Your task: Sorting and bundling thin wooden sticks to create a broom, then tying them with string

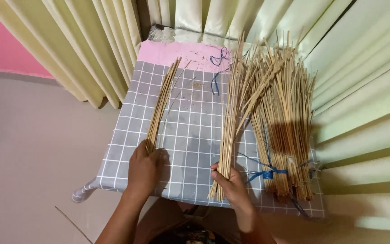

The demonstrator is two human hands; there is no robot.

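Note:
My left hand [144,168] grips the near end of a thin bundle of pale sticks [162,103] that lies along the left part of the grey checked cloth [195,135]. My right hand [231,183] holds the lower end of a thicker bundle of sticks [232,122] that fans out away from me. Both bundles rest on the cloth-covered table.
A big pile of sticks [285,117] tied with blue string [267,174] lies on the table's right side. Loose blue string [217,58] sits at the far end by a pink cloth [177,52]. Cream curtains [362,90] hang behind and to the right. Beige floor [32,149] lies left.

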